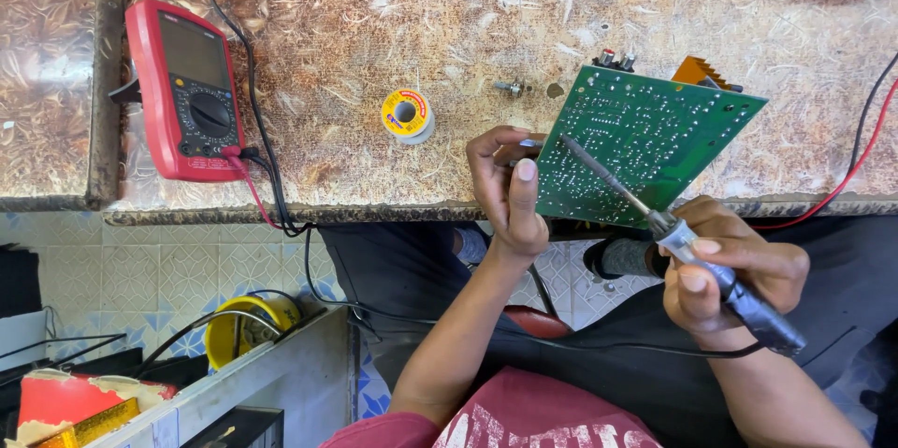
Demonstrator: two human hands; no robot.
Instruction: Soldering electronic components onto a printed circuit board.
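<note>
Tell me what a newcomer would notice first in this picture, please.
First the green circuit board, tilted at the bench edge on the right: the left hand grips its left edge, and the right hand holds a soldering iron with its tip on the board. Next the red multimeter, lying at the left of the bench. Between them lies a small yellow solder spool.

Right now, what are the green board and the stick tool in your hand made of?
The green board looks like stiff, glossy board material dotted with shiny silver metal solder spots. The soldering iron in the right hand has a thin grey metal rod and tip, and a dark handle, probably plastic. The left hand steadies the board's edge.
</note>
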